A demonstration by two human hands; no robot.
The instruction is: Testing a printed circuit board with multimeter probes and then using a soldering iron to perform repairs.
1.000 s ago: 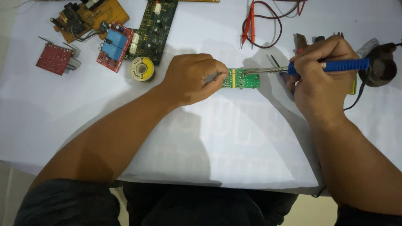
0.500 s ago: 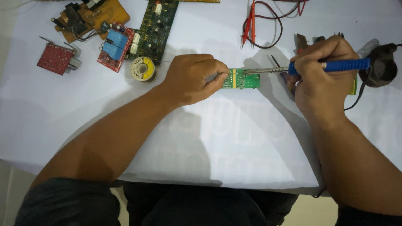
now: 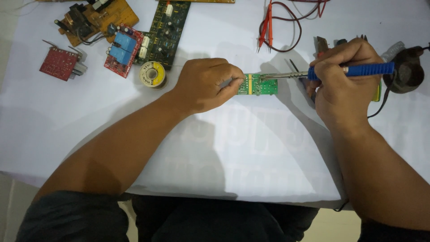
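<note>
left hand [image 3: 204, 85] pinching the small green board [image 3: 258, 84] at its fingertips | right hand [image 3: 342, 83] wrapped round blue soldering iron [image 3: 340, 71], tip on the board | solder spool [image 3: 152, 74] just left of left hand

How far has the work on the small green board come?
Set out: solder spool and spare boards lie ready. In hand: left hand steadies the green board; right hand holds the soldering iron, tip on it. Finished joints cannot be told.

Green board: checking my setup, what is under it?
The small green board lies on the white sheet; the left hand covers its left end, so nothing shows beneath there.
</note>
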